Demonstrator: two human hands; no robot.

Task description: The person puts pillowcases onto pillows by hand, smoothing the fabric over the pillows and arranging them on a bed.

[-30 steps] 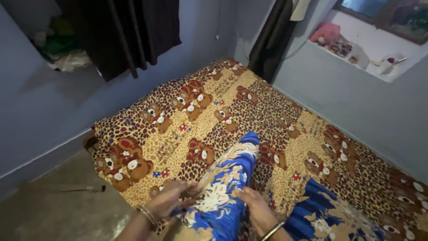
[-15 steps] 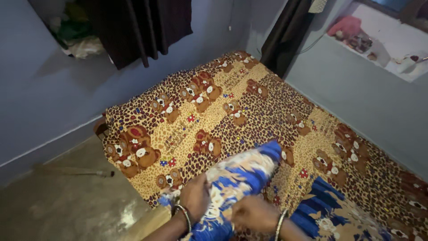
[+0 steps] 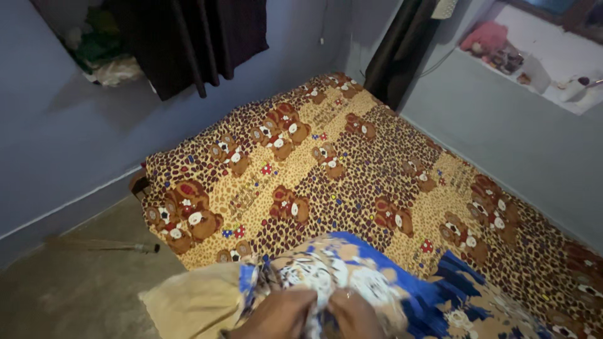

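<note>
Both hands sat at the bottom edge of the view, close together and partly cut off. The left hand [image 3: 276, 317] and the right hand [image 3: 352, 317] each gripped the bunched mouth of a blue floral cover [image 3: 339, 270], fingers curled tight into the cloth. The cover lay at the near edge of the bed, and a tan pillow [image 3: 188, 301] stuck out of it to the left, bare at its end and overhanging the floor [image 3: 69, 295]. How far the pillow went into the cover could not be told, since the cloth hid it.

A second blue floral cloth [image 3: 477, 311] lay just to the right, touching the cover. Under both was a bedspread [image 3: 326, 163] printed with teddy bears and leopard spots, which covered the whole bed up to the far corner.

A dark stick [image 3: 107, 246] lay on the floor beside the bed. Dark clothes [image 3: 195, 37] hung on the left wall, and a dark curtain [image 3: 396, 50] hung in the corner. A ledge [image 3: 534, 88] on the right wall held small items, among them something pink [image 3: 483, 34], too small to make out.
</note>
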